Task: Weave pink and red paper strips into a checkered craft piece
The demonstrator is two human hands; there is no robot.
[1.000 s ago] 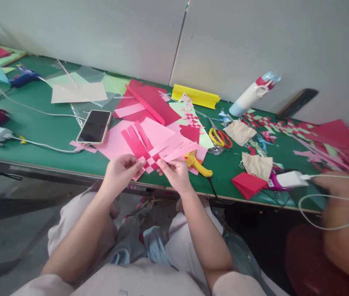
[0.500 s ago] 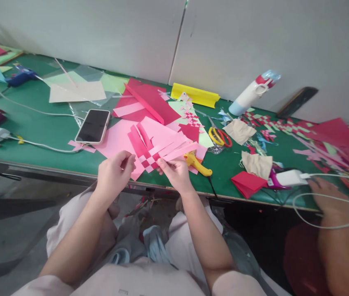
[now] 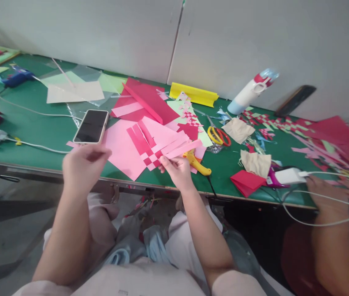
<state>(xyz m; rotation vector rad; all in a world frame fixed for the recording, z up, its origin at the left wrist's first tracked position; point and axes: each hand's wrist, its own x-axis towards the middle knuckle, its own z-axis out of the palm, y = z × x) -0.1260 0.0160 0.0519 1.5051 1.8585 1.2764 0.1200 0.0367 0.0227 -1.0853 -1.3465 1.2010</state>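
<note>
Fingers of right hand (image 3: 177, 170) pinch the near edge of the pink-and-red weave (image 3: 154, 150), which lies on the green table (image 3: 45, 127) at its front edge. Left hand (image 3: 83, 164) is off the weave, raised to the left, fingers loosely curled and blurred, holding nothing that shows. Phone (image 3: 90, 126) sits just beyond it. Yellow glue gun (image 3: 196, 163) lies just right of right hand. Another person's hand (image 3: 327, 193) rests far right by a white cable (image 3: 331, 224).
</note>
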